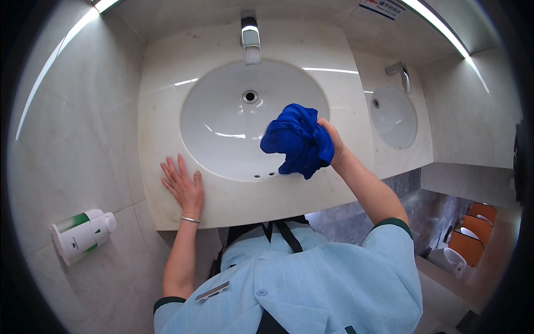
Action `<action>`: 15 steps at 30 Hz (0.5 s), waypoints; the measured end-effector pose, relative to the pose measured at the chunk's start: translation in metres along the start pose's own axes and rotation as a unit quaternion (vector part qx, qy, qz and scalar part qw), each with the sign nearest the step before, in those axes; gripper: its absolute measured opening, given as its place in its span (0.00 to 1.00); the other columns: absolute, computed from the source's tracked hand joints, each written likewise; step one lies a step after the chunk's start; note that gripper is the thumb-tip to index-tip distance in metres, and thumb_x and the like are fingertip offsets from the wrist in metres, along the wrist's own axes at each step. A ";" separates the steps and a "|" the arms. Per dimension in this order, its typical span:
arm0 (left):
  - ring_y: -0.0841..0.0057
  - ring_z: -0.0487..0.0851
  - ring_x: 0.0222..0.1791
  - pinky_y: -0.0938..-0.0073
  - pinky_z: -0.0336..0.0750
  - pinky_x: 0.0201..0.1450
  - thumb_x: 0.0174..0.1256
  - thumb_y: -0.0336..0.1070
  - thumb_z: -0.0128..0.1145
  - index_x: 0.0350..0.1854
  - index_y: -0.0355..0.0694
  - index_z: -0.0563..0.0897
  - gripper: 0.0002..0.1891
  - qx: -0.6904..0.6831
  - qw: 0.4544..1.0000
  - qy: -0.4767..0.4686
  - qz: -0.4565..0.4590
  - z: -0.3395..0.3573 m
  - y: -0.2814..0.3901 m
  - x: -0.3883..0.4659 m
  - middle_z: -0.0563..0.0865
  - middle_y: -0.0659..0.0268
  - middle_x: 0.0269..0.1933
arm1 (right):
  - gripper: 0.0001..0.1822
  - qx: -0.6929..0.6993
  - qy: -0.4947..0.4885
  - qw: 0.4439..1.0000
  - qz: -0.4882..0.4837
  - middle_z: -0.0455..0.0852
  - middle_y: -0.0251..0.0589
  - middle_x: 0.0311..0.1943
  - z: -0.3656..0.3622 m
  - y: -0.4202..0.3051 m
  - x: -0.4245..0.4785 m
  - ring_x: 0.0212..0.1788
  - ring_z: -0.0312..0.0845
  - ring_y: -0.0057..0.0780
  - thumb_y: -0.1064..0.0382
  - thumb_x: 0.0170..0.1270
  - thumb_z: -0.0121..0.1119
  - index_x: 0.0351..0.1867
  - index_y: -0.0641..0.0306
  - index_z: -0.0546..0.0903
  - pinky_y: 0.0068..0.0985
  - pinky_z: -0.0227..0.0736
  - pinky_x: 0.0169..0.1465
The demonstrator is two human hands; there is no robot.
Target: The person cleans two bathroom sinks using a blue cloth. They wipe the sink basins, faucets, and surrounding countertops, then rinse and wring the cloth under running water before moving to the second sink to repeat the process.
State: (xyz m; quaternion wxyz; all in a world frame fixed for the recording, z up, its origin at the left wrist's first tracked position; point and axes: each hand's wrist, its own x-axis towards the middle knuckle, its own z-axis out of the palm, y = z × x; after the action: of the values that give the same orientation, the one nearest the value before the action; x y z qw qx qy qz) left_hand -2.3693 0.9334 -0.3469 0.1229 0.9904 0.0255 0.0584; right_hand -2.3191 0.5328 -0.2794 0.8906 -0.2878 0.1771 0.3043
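Note:
My right hand (332,140) grips a crumpled blue cloth (298,137) above the right front part of an oval white sink basin (217,112). The bunched cloth hides part of the basin's rim and most of my right fingers. My left hand (183,183) rests with its fingers spread on the pale stone countertop (258,204), just left of the basin. It holds nothing. A chrome faucet (250,41) stands behind the basin, over the round drain (250,97). Two small overflow holes (264,174) show in the basin's near wall.
A white-and-green soap dispenser (83,236) hangs on the left tiled wall (87,117). To the right, a smaller basin (394,119) has its own chrome faucet (402,75). Several urinals (448,261) with orange partitions (466,246) appear at the lower right.

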 end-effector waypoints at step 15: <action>0.52 0.39 0.81 0.37 0.34 0.76 0.69 0.54 0.49 0.79 0.45 0.55 0.39 0.001 1.000 -0.025 -0.014 -0.006 0.011 0.006 0.49 0.53 0.80 | 0.46 -0.863 0.191 0.466 -0.043 0.41 0.52 0.80 -0.076 0.080 0.147 0.80 0.28 0.60 0.29 0.60 0.54 0.78 0.38 0.57 0.70 0.35 0.71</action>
State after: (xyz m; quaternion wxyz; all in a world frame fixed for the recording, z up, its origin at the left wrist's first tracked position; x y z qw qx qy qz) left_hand -2.3636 0.9250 -0.3375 0.1230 0.9912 0.0360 0.0317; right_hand -2.2708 0.6019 -0.4424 0.1460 -0.9683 -0.0224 0.2013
